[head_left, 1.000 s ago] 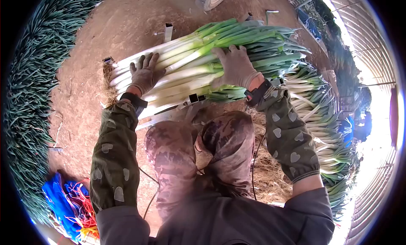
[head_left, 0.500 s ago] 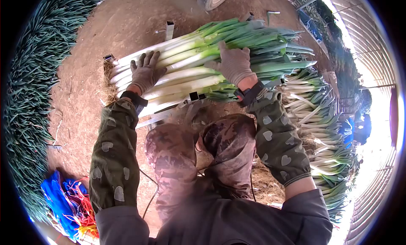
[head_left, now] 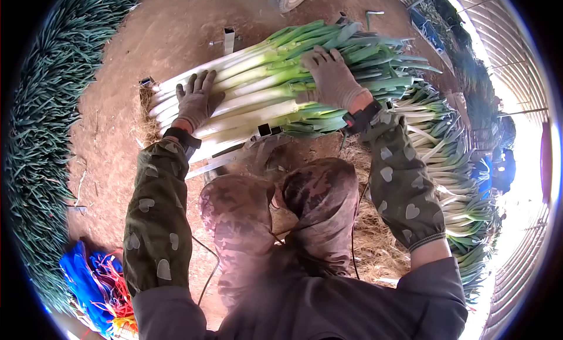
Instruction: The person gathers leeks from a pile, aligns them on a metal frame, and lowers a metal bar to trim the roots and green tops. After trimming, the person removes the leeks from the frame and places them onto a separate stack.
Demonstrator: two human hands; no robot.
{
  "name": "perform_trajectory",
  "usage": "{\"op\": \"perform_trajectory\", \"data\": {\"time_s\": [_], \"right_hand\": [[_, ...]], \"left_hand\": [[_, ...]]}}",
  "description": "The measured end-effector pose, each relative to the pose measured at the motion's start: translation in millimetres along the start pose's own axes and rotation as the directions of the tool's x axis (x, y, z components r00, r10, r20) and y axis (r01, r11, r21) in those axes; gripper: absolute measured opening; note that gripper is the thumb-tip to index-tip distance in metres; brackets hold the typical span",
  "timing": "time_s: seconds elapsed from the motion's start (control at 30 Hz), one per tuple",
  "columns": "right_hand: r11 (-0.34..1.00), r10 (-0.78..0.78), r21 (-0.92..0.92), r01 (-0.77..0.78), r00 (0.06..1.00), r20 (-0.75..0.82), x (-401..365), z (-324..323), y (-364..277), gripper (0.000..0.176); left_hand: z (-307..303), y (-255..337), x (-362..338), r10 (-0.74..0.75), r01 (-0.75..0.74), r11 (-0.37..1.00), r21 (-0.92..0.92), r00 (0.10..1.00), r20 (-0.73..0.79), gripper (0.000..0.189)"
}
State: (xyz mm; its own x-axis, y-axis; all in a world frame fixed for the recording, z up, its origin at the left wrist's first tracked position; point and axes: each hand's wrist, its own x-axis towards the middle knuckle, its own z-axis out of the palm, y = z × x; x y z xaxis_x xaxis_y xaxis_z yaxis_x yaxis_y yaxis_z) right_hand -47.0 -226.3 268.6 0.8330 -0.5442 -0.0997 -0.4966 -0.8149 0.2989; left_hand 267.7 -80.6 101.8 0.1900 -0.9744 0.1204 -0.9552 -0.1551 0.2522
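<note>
Leeks lie stacked on rack at 12 o'clock, left hand on white ends, right hand on greens, both flat, spread, gripping nothing; levelling judged underway, next calling for even pressure.

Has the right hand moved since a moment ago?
Yes, the right hand slid along the leeks toward their green tops, away from the metal post.

Metal rack on dirt floor, leeks across it, straw near right.
</note>
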Motion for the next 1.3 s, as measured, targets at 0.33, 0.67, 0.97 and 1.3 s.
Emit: {"op": "perform_trajectory", "data": {"time_s": [0.33, 0.67, 0.97, 1.3], "right_hand": [[0.993, -0.117, -0.014, 0.116, 0.984, -0.132, 30.1, 11.0, 8.9, 0.101], [0.988, 0.05, 0.153, -0.018, 0.976, -0.213, 7.9, 33.6, -4.0, 0.084], [0.946, 0.317, 0.063, -0.317, 0.948, 0.015, -11.8, 3.8, 104.5, 0.085], [0.8, 0.6, 0.07, -0.596, 0.792, -0.116, -8.8, -29.8, 120.8, 0.094]], "left_hand": [[4.6, -3.9, -2.5, 0.054, -0.053, 0.999, 0.007, 0.995, -0.086, 0.069], [0.1, 1.5, -5.5, 0.035, -0.036, 0.999, -0.008, 0.997, -0.061, 0.064], [2.8, 0.9, -6.2, 0.009, -0.009, 1.0, -0.012, 0.998, -0.054, 0.063], [9.6, -4.7, -4.4, 0.004, -0.006, 1.0, -0.028, 0.998, -0.07, 0.063]]}}
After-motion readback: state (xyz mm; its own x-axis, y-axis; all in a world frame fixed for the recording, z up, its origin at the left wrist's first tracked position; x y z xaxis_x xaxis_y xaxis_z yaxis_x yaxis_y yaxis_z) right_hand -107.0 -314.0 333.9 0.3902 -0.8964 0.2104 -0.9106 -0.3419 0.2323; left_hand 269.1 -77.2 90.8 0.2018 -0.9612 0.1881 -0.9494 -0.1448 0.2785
